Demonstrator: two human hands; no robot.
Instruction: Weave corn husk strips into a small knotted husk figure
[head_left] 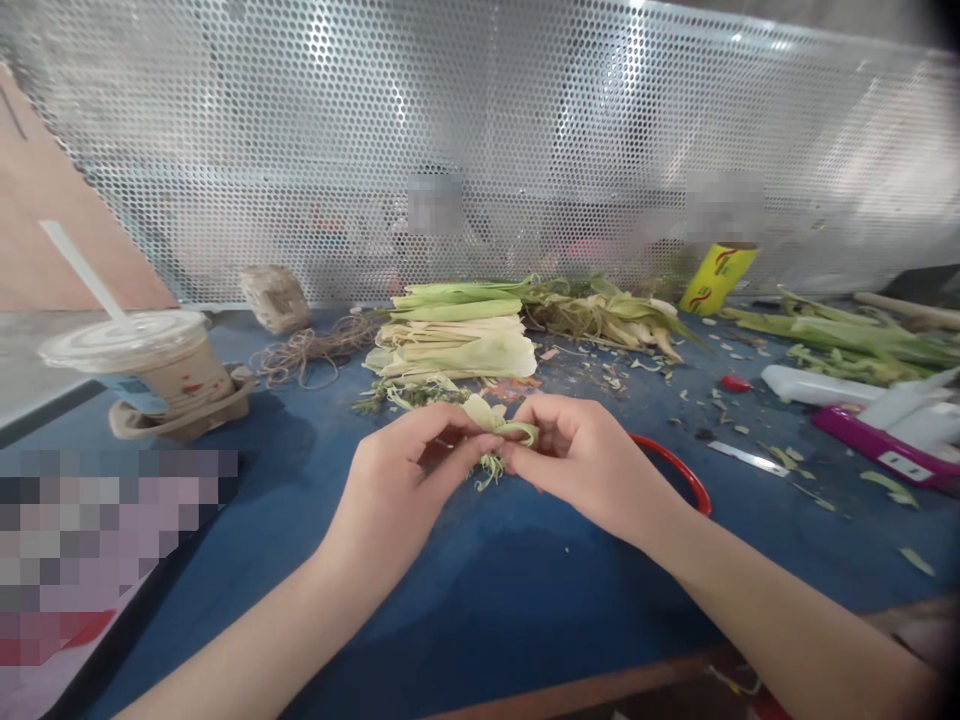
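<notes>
Just above the blue tabletop (pixel 480 610), my left hand (pixel 409 465) and my right hand (pixel 581 455) meet at a small pale-green piece of corn husk (pixel 486 412). Both sets of fingers are closed on it, pinching from either side. Petal-like folds stick up from the piece, and thin curly shreds (pixel 490 470) hang below the thumbs. Some of it is hidden behind my fingers. Beyond my hands lies a neat stack of flat corn husks (pixel 457 350), with small green sprigs (pixel 382 397) at its near edge.
At left a lidded cup (pixel 169 365) with a straw sits in a cardboard holder, near tangled twine (pixel 319 350). Right hold loose husks (pixel 862 335), a thin blade (pixel 750 459), a purple-and-white object (pixel 862 440) and a red loop (pixel 686 475). A perforated metal screen (pixel 495 130) stands behind.
</notes>
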